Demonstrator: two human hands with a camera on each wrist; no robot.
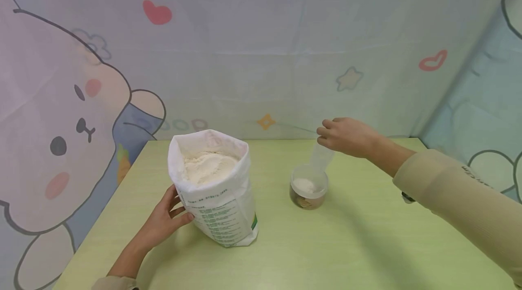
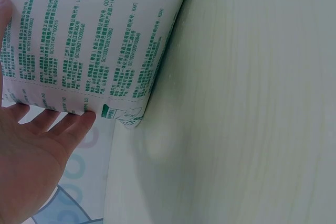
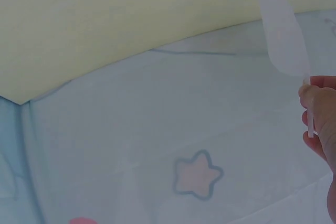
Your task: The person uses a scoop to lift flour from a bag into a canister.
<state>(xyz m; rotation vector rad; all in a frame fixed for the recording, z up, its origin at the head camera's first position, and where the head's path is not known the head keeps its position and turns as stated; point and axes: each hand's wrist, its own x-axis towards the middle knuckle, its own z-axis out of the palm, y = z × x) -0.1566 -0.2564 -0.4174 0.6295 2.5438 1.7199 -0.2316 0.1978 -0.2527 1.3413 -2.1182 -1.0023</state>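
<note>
A white bag of flour-like powder (image 1: 212, 204), its top open, stands on the table in the head view. Against its lower left side rests my left hand (image 1: 163, 217), thumb toward the printed front and the other fingertips touching the side edge. In the left wrist view, that hand (image 2: 37, 156) lies along the bag's green-printed face (image 2: 89, 40). With my right hand (image 1: 344, 136) I pinch the thin handle of a translucent scoop (image 1: 321, 157), tilted down into a small clear tub (image 1: 308, 201) with some white powder in it. The right wrist view shows the scoop (image 3: 283, 35) hanging from my fingers.
The light green-yellow table (image 1: 281, 253) ends at a cloth backdrop (image 1: 261, 54) printed with cartoon figures, hearts and stars. A small dark object (image 1: 407, 198) shows beside my right sleeve. The bag and the tub stand apart, with bare tabletop between them.
</note>
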